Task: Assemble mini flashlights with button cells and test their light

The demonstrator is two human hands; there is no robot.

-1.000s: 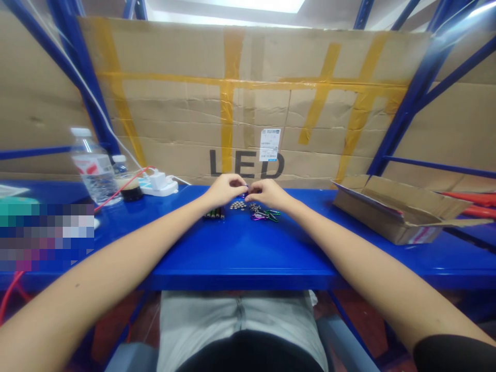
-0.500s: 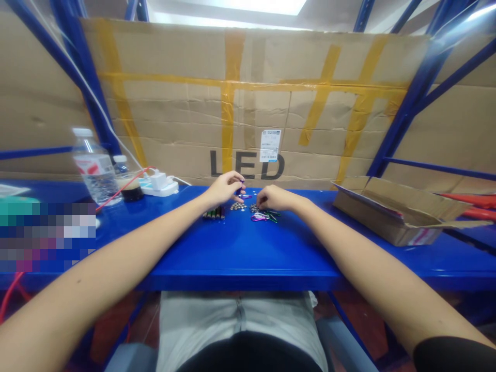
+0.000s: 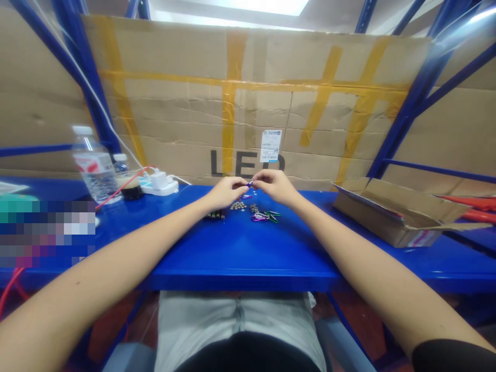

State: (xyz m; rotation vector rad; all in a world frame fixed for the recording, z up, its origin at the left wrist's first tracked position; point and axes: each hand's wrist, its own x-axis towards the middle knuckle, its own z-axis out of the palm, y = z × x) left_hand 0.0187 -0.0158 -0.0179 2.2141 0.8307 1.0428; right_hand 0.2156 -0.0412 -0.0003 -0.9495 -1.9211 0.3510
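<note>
Just above the far part of the blue table [image 3: 248,248], my left hand [image 3: 228,191] is closed on a small purple tube-like piece [image 3: 248,185]. My right hand [image 3: 276,185] pinches at the other end of that piece; what its fingertips hold is too small to name. Below the hands lie two little heaps of small metal parts [image 3: 238,205]. Several purple and green carabiners [image 3: 265,217] rest in front of the right heap. A row of dark tubes [image 3: 215,214] sits partly hidden under my left wrist. Another purple piece [image 3: 246,197] lies behind the heaps.
An open cardboard box [image 3: 399,212] stands on the right. At the left are a water bottle [image 3: 95,170], a smaller bottle with dark liquid [image 3: 130,188] and a white power strip [image 3: 160,186] with cables. A large cardboard carton [image 3: 186,113] walls off the back.
My right hand has risen from the right heap of metal parts and moved left to meet my left hand. The purple piece has tilted from upright toward the right hand.
</note>
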